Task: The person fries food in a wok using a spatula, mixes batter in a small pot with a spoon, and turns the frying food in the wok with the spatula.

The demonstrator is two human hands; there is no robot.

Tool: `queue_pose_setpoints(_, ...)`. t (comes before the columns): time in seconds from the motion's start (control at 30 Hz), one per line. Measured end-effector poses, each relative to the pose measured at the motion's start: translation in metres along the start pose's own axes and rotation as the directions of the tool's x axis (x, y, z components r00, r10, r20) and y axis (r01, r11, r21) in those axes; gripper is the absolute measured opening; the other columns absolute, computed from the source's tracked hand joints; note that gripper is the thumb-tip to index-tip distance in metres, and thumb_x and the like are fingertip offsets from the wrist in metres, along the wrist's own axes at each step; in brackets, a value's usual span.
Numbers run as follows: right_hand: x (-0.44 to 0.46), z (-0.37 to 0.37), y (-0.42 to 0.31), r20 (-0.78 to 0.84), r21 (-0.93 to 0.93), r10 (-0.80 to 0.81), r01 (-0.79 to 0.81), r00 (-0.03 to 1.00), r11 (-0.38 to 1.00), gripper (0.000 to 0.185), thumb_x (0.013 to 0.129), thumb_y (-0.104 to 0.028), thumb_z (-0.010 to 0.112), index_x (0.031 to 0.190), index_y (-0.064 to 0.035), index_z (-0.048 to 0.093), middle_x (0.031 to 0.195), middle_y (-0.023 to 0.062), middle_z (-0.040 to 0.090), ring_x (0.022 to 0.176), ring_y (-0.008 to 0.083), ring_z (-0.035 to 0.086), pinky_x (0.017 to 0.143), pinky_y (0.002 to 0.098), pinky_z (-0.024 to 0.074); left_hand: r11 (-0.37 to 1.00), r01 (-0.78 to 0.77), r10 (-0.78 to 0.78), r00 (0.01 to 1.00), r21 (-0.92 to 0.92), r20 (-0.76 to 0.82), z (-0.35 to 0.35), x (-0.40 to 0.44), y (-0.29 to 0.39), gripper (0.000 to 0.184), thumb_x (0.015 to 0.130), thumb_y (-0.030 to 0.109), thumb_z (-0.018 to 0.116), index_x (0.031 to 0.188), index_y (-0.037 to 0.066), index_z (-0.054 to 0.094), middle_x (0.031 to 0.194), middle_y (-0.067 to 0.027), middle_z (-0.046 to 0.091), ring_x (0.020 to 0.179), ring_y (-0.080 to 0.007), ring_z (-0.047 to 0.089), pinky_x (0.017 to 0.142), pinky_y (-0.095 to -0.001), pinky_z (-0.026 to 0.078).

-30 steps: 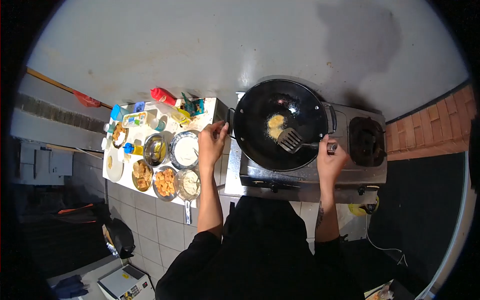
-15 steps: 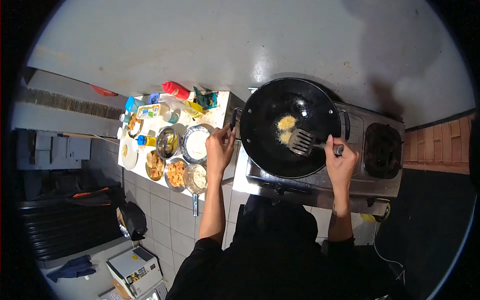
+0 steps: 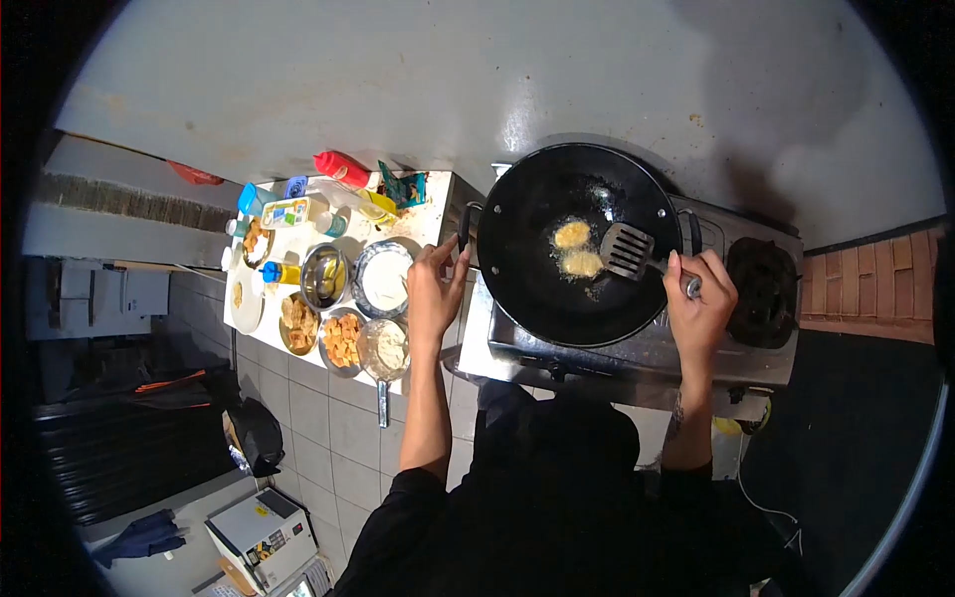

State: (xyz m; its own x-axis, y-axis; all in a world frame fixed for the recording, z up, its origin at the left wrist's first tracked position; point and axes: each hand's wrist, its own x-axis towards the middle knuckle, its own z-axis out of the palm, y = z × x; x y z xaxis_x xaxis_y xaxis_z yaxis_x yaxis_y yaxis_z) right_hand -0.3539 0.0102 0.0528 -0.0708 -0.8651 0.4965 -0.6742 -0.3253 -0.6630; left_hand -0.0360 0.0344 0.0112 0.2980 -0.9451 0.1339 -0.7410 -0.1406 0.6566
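A black wok (image 3: 552,316) sits on the stove, with two golden battered pieces (image 3: 577,254) frying in bubbling oil near its middle. My left hand (image 3: 434,294) is closed at the wok's left handle (image 3: 465,227), its fingertips pinching the lower part. The slotted spatula (image 3: 627,251) is in my right hand (image 3: 699,308), which grips the handle over the wok's right rim. Its slotted head lies inside the wok, just right of the two pieces and apart from them. My fingers partly hide the spatula's handle.
Left of the stove, a white table (image 3: 430,214) carries a bowl of white flour (image 3: 385,279), a plate of orange cubes (image 3: 342,341), a long-handled strainer (image 3: 384,350), a steel bowl (image 3: 324,277) and several bottles. A second burner (image 3: 764,294) stands at the right. The wall rises behind the wok.
My right hand and the spatula have moved right and slightly up, away from the lower fried piece, which now shows fully. My left hand stays at the wok handle.
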Motion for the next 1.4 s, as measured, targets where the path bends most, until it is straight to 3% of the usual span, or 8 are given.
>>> queue_pose_setpoints(0.3,-0.021,0.010,-0.009,-0.174,0.017,-0.024,0.027,0.985,0.999,0.010,0.081,-0.007,0.074,0.080,0.0010,0.067,0.078,0.0055,0.064,0.065,0.0169,0.062,0.059,0.0288,0.0472,0.998,-0.057,0.060,0.996,-0.041,0.070,-0.009,-0.001,-0.010,0.035,0.088,0.023,0.069,0.114,-0.001,0.069,0.070,-0.0136,0.054,0.059,-0.0227,0.051,0.058,-0.0359,0.043)
queue_pose_setpoints(0.47,-0.025,0.002,-0.009,0.000,0.155,0.261,-0.258,0.965,0.954,0.014,0.088,-0.009,0.071,0.080,0.0020,0.067,0.065,0.0021,0.062,0.048,0.0040,0.051,0.044,0.0213,0.0389,0.995,-0.097,0.098,0.994,-0.037,0.046,-0.008,-0.003,-0.011,0.036,0.087,0.023,0.070,0.114,-0.001,0.068,0.072,-0.0145,0.056,0.057,-0.0231,0.051,0.056,-0.0367,0.043)
queue_pose_setpoints(0.57,-0.026,0.004,-0.015,0.031,0.217,0.409,-0.406,0.912,0.888,0.015,0.087,-0.012,0.073,0.081,0.0001,0.067,0.058,0.0007,0.059,0.049,0.0052,0.056,0.046,0.0223,0.0420,0.992,-0.112,0.113,0.993,-0.051,0.014,-0.007,-0.006,-0.011,0.035,0.087,0.022,0.070,0.114,-0.001,0.068,0.071,-0.0145,0.056,0.056,-0.0233,0.051,0.056,-0.0368,0.043)
queue_pose_setpoints(0.7,-0.043,0.012,-0.013,0.063,0.325,0.295,-0.299,0.953,0.897,0.013,0.089,-0.009,0.069,0.086,0.0018,0.064,0.062,0.0012,0.060,0.054,0.0046,0.057,0.047,0.0211,0.0423,0.992,-0.119,0.119,0.993,-0.039,-0.001,-0.006,-0.009,-0.012,0.035,0.087,0.022,0.071,0.113,-0.001,0.069,0.072,-0.0146,0.057,0.057,-0.0232,0.052,0.056,-0.0365,0.044)
queue_pose_setpoints(0.97,-0.059,0.013,-0.014,0.085,0.405,0.273,-0.283,0.958,0.869,0.008,0.089,-0.004,0.067,0.089,0.0020,0.063,0.066,0.0052,0.061,0.056,0.0076,0.061,0.048,0.0245,0.0458,0.993,-0.110,0.110,0.994,-0.029,-0.010,-0.008,-0.008,-0.004,0.033,0.086,0.021,0.071,0.110,-0.002,0.070,0.074,-0.0163,0.060,0.060,-0.0250,0.057,0.059,-0.0364,0.046)
queue_pose_setpoints(1.1,-0.064,0.016,-0.008,0.092,0.358,0.252,-0.268,0.963,0.895,0.007,0.089,-0.003,0.066,0.089,0.0022,0.062,0.067,0.0066,0.062,0.055,0.0093,0.062,0.048,0.0253,0.0473,0.984,-0.176,0.175,0.984,-0.030,-0.026,-0.006,-0.005,-0.010,0.033,0.086,0.021,0.071,0.109,-0.003,0.070,0.076,-0.0183,0.062,0.064,-0.0266,0.061,0.061,-0.0366,0.047)
queue_pose_setpoints(1.2,-0.068,0.017,0.001,0.091,0.300,0.220,-0.237,0.971,0.924,0.005,0.089,-0.002,0.065,0.089,0.0020,0.062,0.068,0.0072,0.063,0.055,0.0103,0.063,0.050,0.0245,0.0484,0.994,-0.110,0.110,0.994,-0.024,0.007,-0.009,-0.006,-0.004,0.033,0.086,0.021,0.071,0.108,-0.004,0.070,0.078,-0.0200,0.063,0.067,-0.0278,0.063,0.063,-0.0369,0.049)
queue_pose_setpoints(1.4,-0.065,-0.017,-0.007,0.106,0.412,0.238,-0.261,0.965,0.873,0.008,0.090,0.000,0.062,0.097,0.0029,0.063,0.089,0.0109,0.068,0.069,0.0119,0.065,0.057,0.0265,0.0534,0.991,-0.129,0.130,0.991,-0.030,0.015,-0.011,-0.004,-0.004,0.032,0.087,0.022,0.070,0.107,-0.004,0.070,0.079,-0.0206,0.064,0.066,-0.0283,0.062,0.064,-0.0375,0.049)
